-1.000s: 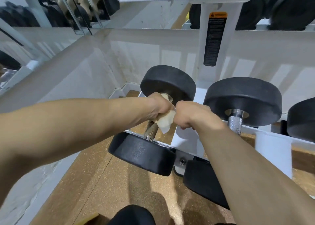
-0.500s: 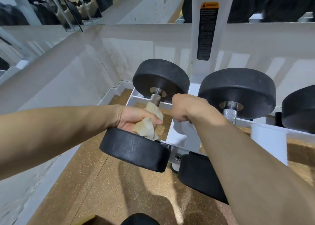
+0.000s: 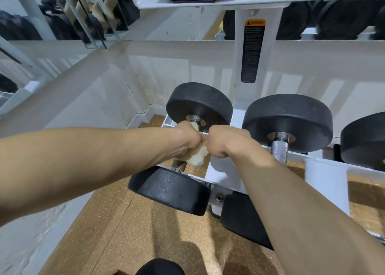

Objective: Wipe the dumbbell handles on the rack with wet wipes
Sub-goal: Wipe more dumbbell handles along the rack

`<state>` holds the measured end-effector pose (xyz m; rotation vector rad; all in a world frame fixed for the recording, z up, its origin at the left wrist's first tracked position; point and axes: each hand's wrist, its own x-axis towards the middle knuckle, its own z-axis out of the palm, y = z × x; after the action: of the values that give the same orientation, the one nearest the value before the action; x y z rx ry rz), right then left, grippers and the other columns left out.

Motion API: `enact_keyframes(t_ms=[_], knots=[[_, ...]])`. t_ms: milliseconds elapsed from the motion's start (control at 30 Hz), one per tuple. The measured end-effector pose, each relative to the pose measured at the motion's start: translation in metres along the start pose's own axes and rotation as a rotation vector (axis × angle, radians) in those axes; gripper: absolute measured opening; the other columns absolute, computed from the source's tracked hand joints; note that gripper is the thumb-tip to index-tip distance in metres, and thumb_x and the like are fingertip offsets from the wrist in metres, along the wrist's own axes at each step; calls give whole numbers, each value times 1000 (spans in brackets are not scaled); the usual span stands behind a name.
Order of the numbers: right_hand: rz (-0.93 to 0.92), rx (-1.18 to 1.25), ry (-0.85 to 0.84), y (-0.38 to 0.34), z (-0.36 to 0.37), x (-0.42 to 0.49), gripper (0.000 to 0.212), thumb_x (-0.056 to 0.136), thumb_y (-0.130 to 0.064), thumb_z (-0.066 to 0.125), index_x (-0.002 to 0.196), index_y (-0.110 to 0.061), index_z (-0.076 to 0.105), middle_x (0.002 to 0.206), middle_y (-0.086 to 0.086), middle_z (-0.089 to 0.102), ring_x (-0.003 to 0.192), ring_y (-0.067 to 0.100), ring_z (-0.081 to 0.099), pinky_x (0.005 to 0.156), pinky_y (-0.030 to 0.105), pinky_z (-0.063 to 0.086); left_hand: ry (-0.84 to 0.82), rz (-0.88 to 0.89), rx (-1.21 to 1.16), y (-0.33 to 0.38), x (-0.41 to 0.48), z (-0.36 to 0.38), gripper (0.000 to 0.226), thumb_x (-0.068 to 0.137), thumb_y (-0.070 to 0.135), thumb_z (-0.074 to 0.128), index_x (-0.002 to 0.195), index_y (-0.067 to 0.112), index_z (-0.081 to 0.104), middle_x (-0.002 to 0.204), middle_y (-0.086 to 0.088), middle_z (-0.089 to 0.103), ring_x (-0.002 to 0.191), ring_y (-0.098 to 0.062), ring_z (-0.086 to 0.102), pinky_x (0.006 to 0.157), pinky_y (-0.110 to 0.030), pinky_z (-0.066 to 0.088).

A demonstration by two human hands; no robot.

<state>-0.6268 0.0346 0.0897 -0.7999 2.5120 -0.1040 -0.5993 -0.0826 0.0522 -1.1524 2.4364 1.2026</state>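
A black dumbbell (image 3: 199, 104) lies on the bottom tier of the white rack (image 3: 220, 170), at its left end. My left hand (image 3: 187, 141) grips its knurled metal handle (image 3: 179, 166) through a crumpled pale wet wipe (image 3: 198, 157), near the far weight. My right hand (image 3: 224, 142) is a closed fist just right of it, knuckles against the left hand; what it holds is hidden. A second dumbbell (image 3: 287, 120) with a bare steel handle (image 3: 280, 151) sits to the right.
A third black weight (image 3: 364, 139) shows at the right edge. More dumbbells sit on the upper shelf (image 3: 208, 2). A rack post with a warning label (image 3: 251, 49) rises behind. A white wall closes the left side; cork-brown floor (image 3: 125, 233) lies below.
My left hand slid the wipe up the handle from the near weight toward the far weight. My right fist stayed in place.
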Motion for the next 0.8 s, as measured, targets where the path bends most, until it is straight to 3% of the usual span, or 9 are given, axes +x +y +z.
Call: enact_keyframes(t_ms=[67,167,233,333,500,567,633,700,800], knots=[[-4,-5,-1,0,1,0,20,82,-1,52,72,-18,48,77,-1,52,70,20,51,76,34,44,27,8,-80,8,8,4,17,96,21,67,102,10,57,88,-8,61,83,-24,60,69,-29,48],[-11,4,4,-1,1,2,21,83,-2,54,73,-19,48,77,-1,52,81,24,55,79,36,47,-4,14,-178,11,12,-1,21,88,17,73,100,9,58,81,-9,66,71,-25,67,56,-28,52],[-15,9,-8,-1,1,3,17,83,-3,56,78,-19,53,78,-1,54,83,24,59,82,38,51,-133,-12,-254,6,13,-7,25,83,15,76,102,7,62,80,-11,72,67,-27,70,59,-34,60],[-13,11,-8,-1,3,6,14,85,-4,57,83,-18,57,79,0,57,83,22,62,86,39,54,-396,-60,-360,-3,11,-16,28,81,11,73,106,6,62,84,-14,73,75,-30,72,83,-46,59],[0,-13,-30,2,1,10,20,85,-1,55,73,-16,53,77,2,54,73,20,57,79,36,50,-685,-136,-380,-15,8,-30,31,72,16,72,99,6,59,78,-13,65,69,-23,70,73,-38,59],[4,-26,-25,4,0,12,19,82,1,55,72,-15,54,76,3,55,67,19,53,74,34,46,-790,-199,-323,-29,6,-34,28,76,16,76,96,4,60,79,-15,67,75,-26,71,83,-43,58],[5,-29,-19,4,-2,14,18,82,1,54,72,-14,55,76,3,56,65,19,52,72,33,44,-868,-226,-184,-45,7,-40,43,72,22,87,103,1,65,101,-20,70,102,-34,69,104,-49,50],[9,-29,-26,3,-1,14,16,81,0,54,74,-14,55,77,2,57,65,19,53,71,33,44,-873,-233,-104,-48,5,-44,60,70,27,91,117,2,63,120,-22,65,122,-37,58,116,-53,37],[7,-33,-31,2,-1,14,16,80,1,53,74,-14,56,75,2,56,64,19,52,70,33,44,-615,-139,13,-40,-2,-36,44,73,29,89,100,6,64,97,-17,72,94,-29,70,99,-42,55]])
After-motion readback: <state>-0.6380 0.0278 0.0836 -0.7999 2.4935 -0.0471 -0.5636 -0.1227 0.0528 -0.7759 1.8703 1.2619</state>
